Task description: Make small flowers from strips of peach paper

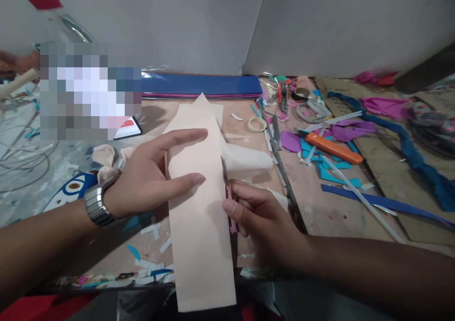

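Note:
A long folded strip of pale peach paper (199,245) runs away from me and hangs over the table's front edge. My left hand (149,169) grips its left side, thumb and index finger lying on top; the other fingers are hidden, apparently beneath the paper. In my right hand (259,212) are small scissors (228,193) with pink handles, held against the paper's right edge. Their dark blades point away from me, partly covered by the paper. Beyond the blades, a loose white curl of paper (249,159) bends to the right.
At the right lie an orange utility knife (329,145), tape rolls (313,111), purple and blue scraps and a long blue strip (384,202). A blue packet (199,85) borders the back wall. Cut bits litter the front edge (149,276). A pixelated patch covers part of the left.

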